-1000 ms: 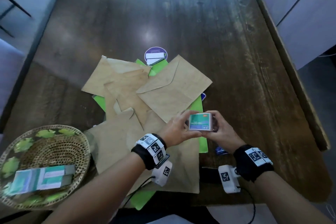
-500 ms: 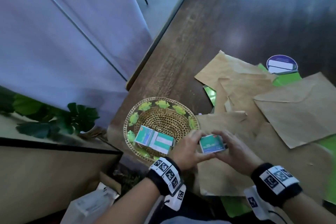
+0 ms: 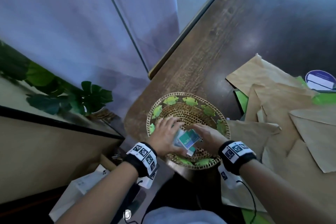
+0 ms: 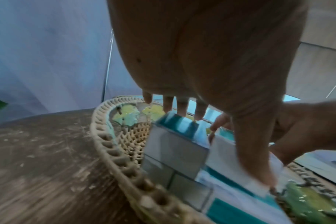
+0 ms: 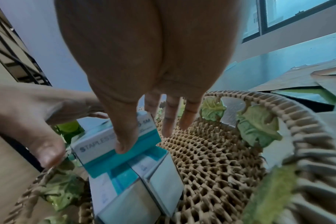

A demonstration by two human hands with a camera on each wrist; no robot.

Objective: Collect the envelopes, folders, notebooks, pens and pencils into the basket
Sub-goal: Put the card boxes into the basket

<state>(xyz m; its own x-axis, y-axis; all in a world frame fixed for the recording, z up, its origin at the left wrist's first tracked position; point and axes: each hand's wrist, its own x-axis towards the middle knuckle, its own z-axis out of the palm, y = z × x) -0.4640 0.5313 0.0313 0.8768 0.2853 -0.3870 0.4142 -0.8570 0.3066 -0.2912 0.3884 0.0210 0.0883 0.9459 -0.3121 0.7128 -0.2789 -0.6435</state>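
Right fingers: the right hand (image 5: 144, 63) pinches the top staples box (image 5: 115, 137), thumb on its near end face, index finger behind it; the other fingers hang straight and free over the weave.
Left fingers: the left hand (image 4: 207, 60) has its thumb down on the near edge of the boxes, its four fingers reaching past their far side; whether it grips or only steadies them I cannot tell for sure, though it reads as a light hold.
Thing in hand: a small teal-and-white carton, being set on the two like boxes (image 5: 142, 189) that already lie in the basket (image 3: 211, 102).
Handling: probably stiff card, dense for its size, with smooth printed faces that could slide on the boxes beneath; the short ends are the best place to hold it, as the right hand does.
Basket edge: the woven rim with green leaf shapes rises close round the boxes on the near side, so the thumbs have little room there; the far half of the bowl lies open.
Table edge: the basket sits at the rounded near corner of the wooden table (image 3: 209, 45), its near rim just at the edge; a firm push could tip it off.
Left to gather: brown envelopes (image 3: 283, 129) lie overlapped just right of the basket, green folders (image 3: 242, 99) showing beneath them. They look thin, limp and far wider than the bowl.
Room: bare tabletop beyond the basket; the approach from the right crosses the paper.
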